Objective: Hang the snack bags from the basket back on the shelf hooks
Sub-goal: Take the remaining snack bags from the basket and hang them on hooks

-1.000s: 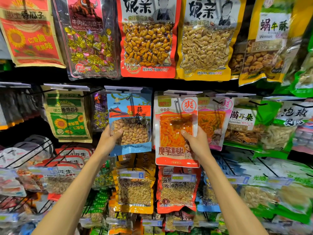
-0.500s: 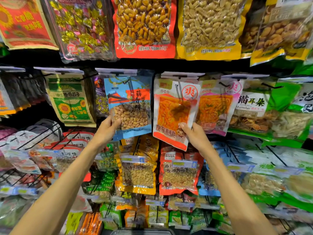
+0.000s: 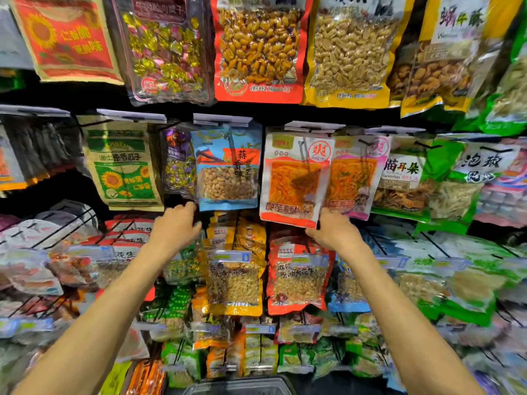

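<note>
Centre frame, the blue bag (image 3: 228,172) and orange bag (image 3: 295,181) hang from hooks (image 3: 301,143), long axes vertical, printed faces outward. The orange bag tilts slightly, its bottom swung left. A narrow dark gap separates their facing edges; the orange bag's right edge overlaps a pink bag (image 3: 356,178). The left hand (image 3: 176,223) sits just beside the blue bag's lower left corner, fingers loosely curled and empty. The right hand (image 3: 333,232) meets the orange bag's lower right corner; its grip cannot be told. The basket (image 3: 236,386) rim shows at bottom centre.
</note>
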